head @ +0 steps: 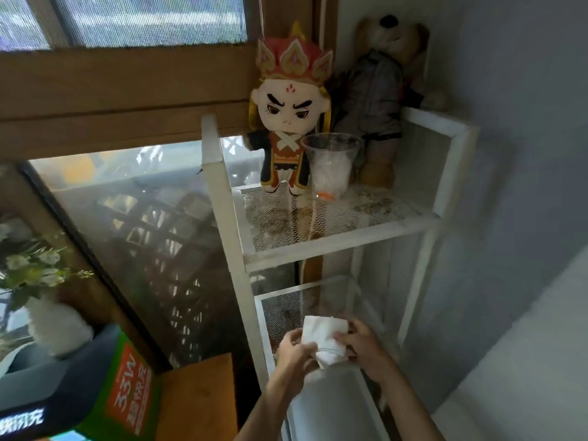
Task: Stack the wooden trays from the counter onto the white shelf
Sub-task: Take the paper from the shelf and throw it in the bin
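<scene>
Over the white shelf (pixel 337 240) — both hands, left (pixel 294 353), right (pixel 362 346), gripping white tissue (pixel 324 340).

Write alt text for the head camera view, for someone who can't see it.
Both hands, left hand and right hand, hold a white tissue in front of a white shelf. On the upper tier stand a crowned plush doll, a clear plastic cup and a teddy bear.
</scene>
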Available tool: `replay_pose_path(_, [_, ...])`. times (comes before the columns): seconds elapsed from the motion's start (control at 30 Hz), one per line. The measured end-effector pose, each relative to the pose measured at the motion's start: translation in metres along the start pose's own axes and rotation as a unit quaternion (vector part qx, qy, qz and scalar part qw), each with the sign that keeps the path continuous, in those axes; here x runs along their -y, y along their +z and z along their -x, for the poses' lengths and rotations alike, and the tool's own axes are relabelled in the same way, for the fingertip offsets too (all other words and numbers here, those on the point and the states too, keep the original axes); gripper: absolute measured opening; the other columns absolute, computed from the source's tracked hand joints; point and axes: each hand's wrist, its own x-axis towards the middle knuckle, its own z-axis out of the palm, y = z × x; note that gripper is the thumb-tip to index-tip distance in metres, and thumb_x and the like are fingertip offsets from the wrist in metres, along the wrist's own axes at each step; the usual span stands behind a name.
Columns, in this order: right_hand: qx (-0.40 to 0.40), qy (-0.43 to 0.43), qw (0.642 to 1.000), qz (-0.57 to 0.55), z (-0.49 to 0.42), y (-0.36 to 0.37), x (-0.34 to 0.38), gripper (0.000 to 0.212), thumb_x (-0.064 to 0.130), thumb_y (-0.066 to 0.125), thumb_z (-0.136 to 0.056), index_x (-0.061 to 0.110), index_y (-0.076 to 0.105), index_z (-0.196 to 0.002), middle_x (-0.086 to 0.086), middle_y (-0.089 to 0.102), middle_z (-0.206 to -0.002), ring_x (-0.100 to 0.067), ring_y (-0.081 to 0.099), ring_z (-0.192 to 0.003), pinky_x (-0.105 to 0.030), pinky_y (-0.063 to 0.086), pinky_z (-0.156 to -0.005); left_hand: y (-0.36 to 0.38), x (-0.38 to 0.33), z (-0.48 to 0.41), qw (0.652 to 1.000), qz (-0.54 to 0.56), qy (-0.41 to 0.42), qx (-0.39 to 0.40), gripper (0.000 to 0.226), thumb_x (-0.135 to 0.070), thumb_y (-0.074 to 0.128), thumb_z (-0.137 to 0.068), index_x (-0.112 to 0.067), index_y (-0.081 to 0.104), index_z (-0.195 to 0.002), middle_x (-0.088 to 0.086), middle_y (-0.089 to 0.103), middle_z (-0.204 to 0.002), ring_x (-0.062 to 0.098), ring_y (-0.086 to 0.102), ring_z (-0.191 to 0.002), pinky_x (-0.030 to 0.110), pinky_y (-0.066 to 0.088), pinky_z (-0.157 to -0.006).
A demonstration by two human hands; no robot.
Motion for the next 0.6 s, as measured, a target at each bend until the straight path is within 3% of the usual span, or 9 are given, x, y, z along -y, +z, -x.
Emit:
replay_pose_path(0.07, [0.014, -0.045, 0.998, 0.032, 0.029, 0.000, -0.009, 0.059, -0.001, 0.063, -0.088, 0.030, 0.046, -0.135, -0.005, 0.062, -0.122, -0.025, 0.068, -0.099, -0.036, 0.061, -0.069, -0.006, 0.007, 0.025, 0.997, -0.026, 0.051, 0.050, 0.071, 0.014, 0.060, -0.077, -0.024, 0.040, -0.133, 0.017, 0.060, -0.117, 0.037, 0.069, -0.098, 0.042, 0.061, -0.070])
replay_pose_path(0.13, [0.012, -0.086, 0.994, 0.071, 0.058, 0.000, -0.019, 0.065, 0.003, 0.068, -0.085, 0.042, 0.052, -0.134, 0.001, 0.061, -0.126, -0.028, 0.067, -0.107, -0.042, 0.062, -0.073, -0.016, 0.014, 0.051, 0.987, -0.063, 0.106, 0.103, 0.076, 0.007, 0.067, -0.071, -0.028, 0.042, -0.134, 0.017, 0.058, -0.122, 0.035, 0.067, -0.103, 0.040, 0.060, -0.072])
replay_pose_path(0.23, [-0.018, -0.134, 0.979, 0.152, 0.108, 0.010, -0.028, 0.049, 0.002, 0.071, -0.084, 0.038, 0.066, -0.117, -0.003, 0.061, -0.124, -0.020, 0.066, -0.106, -0.036, 0.061, -0.080, -0.041, 0.022, 0.082, 0.969, -0.119, 0.155, 0.149, 0.065, -0.003, 0.069, -0.073, -0.025, 0.048, -0.130, 0.024, 0.056, -0.119, 0.037, 0.067, -0.100, 0.041, 0.060, -0.071])
replay_pose_path(0.33, [-0.031, -0.123, 0.965, 0.228, 0.158, 0.030, -0.036, 0.046, 0.015, 0.078, -0.078, 0.048, 0.065, -0.107, 0.008, 0.067, -0.114, -0.013, 0.066, -0.103, -0.035, 0.059, -0.086, -0.074, 0.028, 0.112, 0.948, -0.203, 0.160, 0.186, 0.057, 0.010, 0.058, -0.082, -0.024, 0.048, -0.126, 0.020, 0.055, -0.108, 0.031, 0.066, -0.091, 0.045, 0.061, -0.071])
replay_pose_path(0.4, [-0.033, -0.107, 0.955, 0.274, 0.185, 0.046, -0.043, 0.036, 0.021, 0.079, -0.078, 0.044, 0.064, -0.101, 0.012, 0.071, -0.104, -0.009, 0.068, -0.095, -0.033, 0.058, -0.085, -0.099, 0.031, 0.131, 0.936, -0.230, 0.161, 0.212, 0.054, 0.012, 0.055, -0.082, -0.018, 0.049, -0.126, 0.017, 0.055, -0.109, 0.030, 0.066, -0.094, 0.043, 0.061, -0.071])
replay_pose_path(0.5, [-0.031, -0.085, 0.946, 0.310, 0.218, 0.077, -0.054, 0.019, 0.024, 0.076, -0.081, 0.032, 0.068, -0.097, 0.005, 0.074, -0.094, -0.013, 0.069, -0.090, -0.031, 0.056, -0.080, -0.137, 0.038, 0.157, 0.927, -0.248, 0.134, 0.249, 0.046, 0.003, 0.062, -0.080, -0.008, 0.056, -0.124, 0.016, 0.064, -0.111, 0.027, 0.068, -0.096, 0.037, 0.059, -0.074])
replay_pose_path(0.6, [-0.027, -0.083, 0.946, 0.313, 0.244, 0.105, -0.063, 0.009, 0.017, 0.074, -0.084, 0.020, 0.068, -0.089, 0.000, 0.067, -0.094, -0.010, 0.062, -0.083, -0.010, 0.046, -0.070, -0.165, 0.045, 0.180, 0.930, -0.279, 0.132, 0.199, 0.022, -0.001, 0.065, -0.085, -0.004, 0.064, -0.107, 0.013, 0.070, -0.099, 0.020, 0.070, -0.085, 0.037, 0.061, -0.075])
